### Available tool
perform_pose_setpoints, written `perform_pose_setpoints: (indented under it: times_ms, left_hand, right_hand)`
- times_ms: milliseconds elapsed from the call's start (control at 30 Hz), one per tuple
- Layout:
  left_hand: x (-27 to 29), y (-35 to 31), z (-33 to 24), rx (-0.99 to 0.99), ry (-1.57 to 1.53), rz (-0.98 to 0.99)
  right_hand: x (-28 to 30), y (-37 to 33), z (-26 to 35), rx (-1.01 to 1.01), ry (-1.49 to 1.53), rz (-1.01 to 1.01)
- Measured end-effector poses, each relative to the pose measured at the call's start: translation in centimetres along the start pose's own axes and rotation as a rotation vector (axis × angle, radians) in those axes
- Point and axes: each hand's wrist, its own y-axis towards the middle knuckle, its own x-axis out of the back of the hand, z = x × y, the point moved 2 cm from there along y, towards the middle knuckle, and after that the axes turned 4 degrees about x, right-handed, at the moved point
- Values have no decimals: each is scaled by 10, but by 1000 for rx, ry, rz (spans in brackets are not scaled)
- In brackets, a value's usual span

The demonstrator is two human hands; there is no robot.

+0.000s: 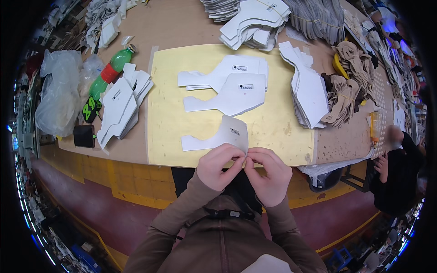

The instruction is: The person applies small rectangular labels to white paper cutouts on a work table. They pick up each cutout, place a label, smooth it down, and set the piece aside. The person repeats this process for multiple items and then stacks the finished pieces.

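The head camera looks steeply down from above the wearer's brown zip-fronted jacket, facing across the brown-topped bench from its near edge. That edge bows across just below mid-view. The bare left hand and bare right hand are close beneath the lens, the yellow-and-red floor farther down.

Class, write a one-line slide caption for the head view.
A person's left grip and right grip pinch the near corner of a white cut piece over a yellow sheet.
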Motion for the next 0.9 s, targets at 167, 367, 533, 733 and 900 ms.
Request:
perform_pose_setpoints:
  times_ms: [167,367,533,733,900]
  left_hand:
    - [-2,-2,4,-3,-6,40]
    - [-3,-10,18,275,-437,141]
    - [2,-12,19,220,-386,194]
    - [12,-12,14,275,-647,112]
    - [18,-11,13,91,-297,163]
  right_hand:
    - [-2,4,-15,-114,184,71]
    - [-12,4,-37,-444,855,34]
    - [-8,-1,-16,-152,434,117]
    - [-3,7,-7,-80,470,207]
    - [-14,6,-16,-195,625,215]
